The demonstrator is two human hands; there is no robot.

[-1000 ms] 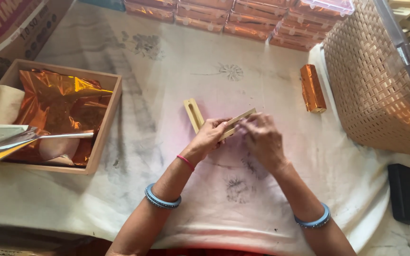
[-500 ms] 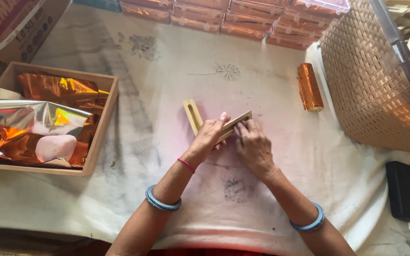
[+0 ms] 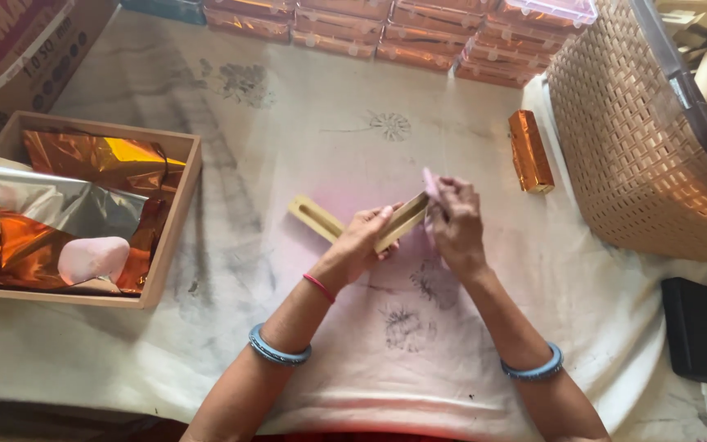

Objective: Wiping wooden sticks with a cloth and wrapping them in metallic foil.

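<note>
The grip of the left hand (image 3: 363, 242) is closed around a pale wooden stick (image 3: 401, 222), thumb on top and fingers curled beneath, holding it tilted just above the cloth-covered worktop (image 3: 304, 155). The right hand (image 3: 454, 219) meets the stick's upper end, its fingertips pinched shut on a small pinkish piece (image 3: 430, 185) pressed against the wood; what that piece is made of is too small to tell. The stick looks light and stiff, with flat faces that give the fingers good purchase, so it should sit steadily when taken near the middle, as the left hand takes it, with the end left free. Just beside the left hand, a second flat wooden strip (image 3: 316, 218) with a slot along it lies on the cloth. Farther right, a foil-wrapped orange block (image 3: 530, 151) lies near the woven basket (image 3: 632, 155), which holds more pale wooden pieces. Well to the left stands a shallow wooden tray (image 3: 175, 237) of crumpled orange and silver foil (image 3: 83, 196) with a pink rounded lump (image 3: 93, 258) on it; the foil looks thin and easily torn. A row of foil-wrapped packs (image 3: 386, 37) lines the far edge, and a black device (image 3: 695, 331) with a cable lies at the near right.
</note>
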